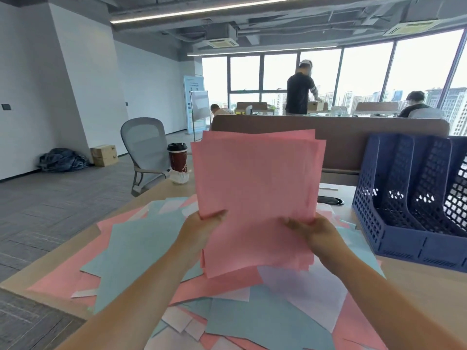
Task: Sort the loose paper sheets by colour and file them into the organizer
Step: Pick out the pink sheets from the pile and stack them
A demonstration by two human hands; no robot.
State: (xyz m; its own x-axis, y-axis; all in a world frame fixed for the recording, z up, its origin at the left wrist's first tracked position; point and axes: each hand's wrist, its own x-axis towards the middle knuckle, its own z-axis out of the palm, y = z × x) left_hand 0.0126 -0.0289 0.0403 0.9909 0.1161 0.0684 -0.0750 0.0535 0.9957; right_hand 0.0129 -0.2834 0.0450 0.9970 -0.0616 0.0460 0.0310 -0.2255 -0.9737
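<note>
Fingers (217, 214) of my left hand (202, 226) and right hand (319, 234) pinch the ragged pink stack (257, 188) left of the organizer (394, 238); stray sheets could slip or snag.

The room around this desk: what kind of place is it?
Probably an open-plan office: a mesh desk chair, a long desk divider with people behind it, and a blue file organizer on the desk.

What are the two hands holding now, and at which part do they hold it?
A stack of pink sheets, raised upright: the left hand grips its left edge, the right hand its right edge, both in its lower half.
</note>
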